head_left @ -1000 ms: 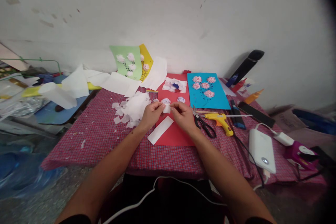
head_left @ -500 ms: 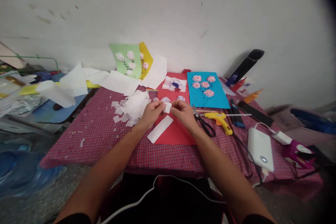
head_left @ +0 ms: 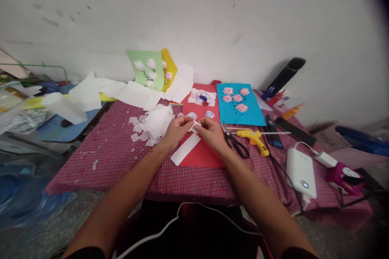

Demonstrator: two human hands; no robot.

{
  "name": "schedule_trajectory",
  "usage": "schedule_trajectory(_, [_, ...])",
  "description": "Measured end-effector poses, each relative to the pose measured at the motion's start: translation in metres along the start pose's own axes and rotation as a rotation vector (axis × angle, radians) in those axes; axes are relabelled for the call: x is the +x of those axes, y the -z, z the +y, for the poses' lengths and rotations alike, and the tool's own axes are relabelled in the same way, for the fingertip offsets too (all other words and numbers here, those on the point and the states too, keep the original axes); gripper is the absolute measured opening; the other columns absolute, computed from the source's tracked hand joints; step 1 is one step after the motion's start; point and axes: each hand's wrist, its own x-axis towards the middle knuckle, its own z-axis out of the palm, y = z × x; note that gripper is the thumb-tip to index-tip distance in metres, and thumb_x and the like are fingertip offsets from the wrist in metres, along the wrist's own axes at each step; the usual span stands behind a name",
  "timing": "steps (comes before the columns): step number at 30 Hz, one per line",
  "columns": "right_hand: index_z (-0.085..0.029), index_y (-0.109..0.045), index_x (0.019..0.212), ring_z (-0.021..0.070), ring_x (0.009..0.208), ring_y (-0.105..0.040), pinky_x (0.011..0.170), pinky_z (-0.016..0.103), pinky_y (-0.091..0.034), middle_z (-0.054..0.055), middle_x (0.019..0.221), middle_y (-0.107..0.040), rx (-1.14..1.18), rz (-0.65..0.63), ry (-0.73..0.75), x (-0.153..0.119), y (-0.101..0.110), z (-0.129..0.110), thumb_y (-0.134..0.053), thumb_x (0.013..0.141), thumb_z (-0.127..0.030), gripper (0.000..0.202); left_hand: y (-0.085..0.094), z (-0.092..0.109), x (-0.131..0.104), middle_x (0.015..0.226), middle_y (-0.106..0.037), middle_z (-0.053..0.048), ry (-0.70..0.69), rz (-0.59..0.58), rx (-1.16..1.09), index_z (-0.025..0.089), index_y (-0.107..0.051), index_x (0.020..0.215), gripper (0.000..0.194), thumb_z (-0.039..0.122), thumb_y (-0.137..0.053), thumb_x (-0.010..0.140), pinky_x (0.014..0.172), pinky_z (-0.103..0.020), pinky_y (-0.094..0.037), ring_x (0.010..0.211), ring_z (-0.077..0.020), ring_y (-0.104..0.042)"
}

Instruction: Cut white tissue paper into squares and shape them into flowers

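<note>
Over the red card [head_left: 209,153], my left hand [head_left: 178,130] and my right hand [head_left: 210,131] pinch a small folded piece of white tissue paper [head_left: 194,126] between their fingertips. Below it lies a flat strip of white tissue [head_left: 186,149]. A heap of cut tissue squares [head_left: 156,123] is just left of my left hand. Beyond my fingers, two tissue flowers with blue specks, one of them a round flower [head_left: 209,114], rest on the card. Behind them is a paint-stained tissue [head_left: 202,97]. Black-handled scissors [head_left: 237,145] lie right of my right hand.
A yellow glue gun [head_left: 257,139], a white power bank [head_left: 301,173] and a blue card with pink flowers [head_left: 241,105] are on the right. Green card [head_left: 146,60] leans on the wall. A tissue roll [head_left: 64,108] lies at left. A white cable [head_left: 152,236] crosses my lap.
My right fingers have moved left over the tissue piece, which now looks narrower and tilted. The left hand has hardly moved.
</note>
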Motion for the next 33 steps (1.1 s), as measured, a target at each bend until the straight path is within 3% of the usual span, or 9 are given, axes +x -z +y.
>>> schedule_trajectory(3, [-0.023,-0.056,0.075,0.0136,0.050,-0.051,0.048,0.027,-0.039,-0.004,0.058,-0.055,0.013,-0.003,-0.004,-0.001,0.000,-0.002,-0.072,0.080,-0.046,0.028,0.001,0.001,0.001,0.078,-0.064,0.000,-0.044,0.035,0.009,0.017,-0.067,0.084,0.024,0.034,-0.081,0.073,0.065,-0.024,-0.047,0.069,-0.0108,-0.057])
schedule_trajectory(5, [-0.023,-0.056,0.075,0.0132,0.050,-0.050,0.048,0.026,-0.038,-0.005,0.057,-0.054,0.002,0.012,0.000,-0.001,0.001,-0.003,-0.070,0.081,-0.043,0.025,0.003,0.001,0.000,0.074,-0.063,0.000,-0.061,0.030,0.053,0.016,-0.069,0.079,0.024,0.039,-0.077,0.079,0.065,-0.024,-0.045,0.068,-0.0109,-0.055])
schedule_trajectory(8, [-0.023,-0.055,0.073,0.0126,0.052,-0.047,0.050,0.026,-0.037,-0.005,0.059,-0.053,-0.040,0.052,0.032,0.000,0.001,-0.003,-0.068,0.081,-0.039,0.022,0.004,0.002,-0.002,0.071,-0.063,-0.003,-0.041,-0.033,0.048,0.016,-0.072,0.081,0.037,0.051,-0.066,0.087,0.065,-0.027,-0.046,0.066,-0.0131,-0.055])
schedule_trajectory(11, [-0.022,-0.054,0.070,0.0126,0.056,-0.045,0.051,0.026,-0.035,-0.004,0.061,-0.052,-0.101,0.072,0.062,0.001,0.002,-0.004,-0.069,0.079,-0.038,0.023,0.005,0.003,-0.003,0.079,-0.067,-0.003,-0.058,-0.085,0.096,0.016,-0.075,0.088,0.031,0.047,-0.074,0.081,0.071,-0.028,-0.048,0.073,-0.0150,-0.059])
schedule_trajectory(18, [-0.022,-0.056,0.067,0.0133,0.054,-0.046,0.052,0.027,-0.035,-0.004,0.057,-0.052,-0.050,0.057,-0.003,0.005,0.014,-0.011,-0.068,0.075,-0.037,0.022,0.009,0.001,0.000,0.070,-0.063,0.000,-0.064,0.043,0.114,0.016,-0.072,0.078,0.021,0.037,-0.072,0.081,0.061,-0.024,-0.043,0.064,-0.0114,-0.054])
schedule_trajectory(26, [-0.020,-0.070,0.090,0.0171,0.071,-0.062,0.068,0.031,-0.049,0.001,0.082,-0.070,0.060,-0.125,-0.054,0.005,0.015,-0.015,-0.073,0.074,-0.041,0.027,0.008,0.003,-0.002,0.071,-0.067,-0.002,-0.036,-0.038,0.131,0.016,-0.073,0.080,0.023,0.039,-0.073,0.081,0.064,-0.026,-0.046,0.066,-0.0133,-0.059])
schedule_trajectory(29, [-0.020,-0.069,0.092,0.0180,0.074,-0.063,0.069,0.031,-0.050,0.003,0.086,-0.070,0.036,-0.068,-0.003,0.004,0.013,-0.013,-0.072,0.074,-0.039,0.026,0.009,0.002,-0.001,0.071,-0.067,-0.002,-0.031,-0.048,0.121,0.016,-0.073,0.081,0.023,0.038,-0.073,0.081,0.064,-0.026,-0.047,0.066,-0.0134,-0.059])
schedule_trajectory(33, [-0.021,-0.065,0.093,0.0172,0.076,-0.060,0.071,0.030,-0.049,0.002,0.087,-0.067,-0.124,0.115,0.153,0.004,0.018,-0.012,-0.064,0.076,-0.026,0.018,0.010,0.000,0.000,0.071,-0.065,-0.002,-0.024,-0.008,0.049,0.015,-0.073,0.080,0.021,0.036,-0.074,0.081,0.063,-0.025,-0.047,0.064,-0.0120,-0.058])
